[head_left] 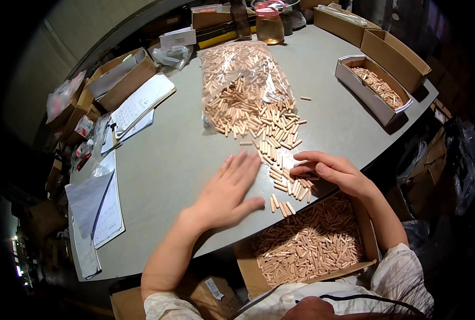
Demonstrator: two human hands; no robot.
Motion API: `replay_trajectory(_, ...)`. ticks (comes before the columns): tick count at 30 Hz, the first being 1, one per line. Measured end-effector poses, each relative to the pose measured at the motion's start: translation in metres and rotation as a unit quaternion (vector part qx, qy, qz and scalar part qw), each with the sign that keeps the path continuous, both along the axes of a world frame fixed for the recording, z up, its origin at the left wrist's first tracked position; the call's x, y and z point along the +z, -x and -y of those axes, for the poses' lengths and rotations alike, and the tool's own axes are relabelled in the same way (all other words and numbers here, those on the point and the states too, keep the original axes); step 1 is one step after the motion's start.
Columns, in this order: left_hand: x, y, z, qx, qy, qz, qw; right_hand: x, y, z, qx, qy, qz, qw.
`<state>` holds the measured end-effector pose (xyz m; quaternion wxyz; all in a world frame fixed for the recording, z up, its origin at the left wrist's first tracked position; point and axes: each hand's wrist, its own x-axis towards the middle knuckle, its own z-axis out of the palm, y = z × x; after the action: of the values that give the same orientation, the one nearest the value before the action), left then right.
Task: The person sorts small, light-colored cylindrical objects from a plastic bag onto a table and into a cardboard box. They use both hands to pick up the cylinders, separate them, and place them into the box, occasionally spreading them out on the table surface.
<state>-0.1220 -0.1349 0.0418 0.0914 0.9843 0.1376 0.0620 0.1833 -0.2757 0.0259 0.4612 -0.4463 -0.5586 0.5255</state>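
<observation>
Fingers [239, 166]: left hand [221, 194] flat, empty; right hand [337, 172] loosely curled, grasp unclear. Hasty sweep could scatter wooden dowels [280, 186] past carton [247, 268].

On the grey flat counter [162, 154], short pale wooden pegs [280, 128] trail toward me from a clear plastic bag [245, 61], my left hand [228, 188] left of them, my right hand [335, 172] at their right. A brown cardboard carton [246, 271] of pegs sits below the near edge; white paper sheets [109, 208] lie left, a long peg-holding cardboard box [357, 88] far right.

Lit grey tbl [160, 160], pale wall [96, 26] upper L, bright lt spots [18, 271] far lower L.
</observation>
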Motion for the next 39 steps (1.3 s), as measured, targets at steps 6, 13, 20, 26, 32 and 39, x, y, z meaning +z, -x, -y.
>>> replay_trajectory(6,0.005,-0.003,0.013,-0.067,0.055,-0.009,0.996,0.0,-0.015,-0.006,-0.131,-0.025,-0.207,0.969)
replay_trajectory(13,0.0,-0.002,0.018,-0.003,-0.014,-0.012,1.0,-0.007,-0.018,-0.013,-0.161,-0.048,-0.196,0.966)
replay_trajectory(20,0.005,-0.003,0.022,-0.008,-0.027,-0.023,0.999,-0.006,-0.018,-0.009,-0.124,-0.046,-0.168,0.977)
replay_trajectory(26,0.005,-0.006,0.025,-0.017,-0.016,-0.029,0.999,-0.001,-0.013,-0.006,-0.12,-0.036,-0.134,0.983)
replay_trajectory(32,0.004,-0.007,0.025,-0.016,0.003,-0.023,1.0,0.003,-0.007,-0.009,-0.012,-0.233,0.29,0.928)
replay_trajectory(39,0.007,-0.006,0.022,-0.078,0.01,-0.031,0.996,-0.006,-0.012,0.005,-0.133,-0.019,-0.127,0.983)
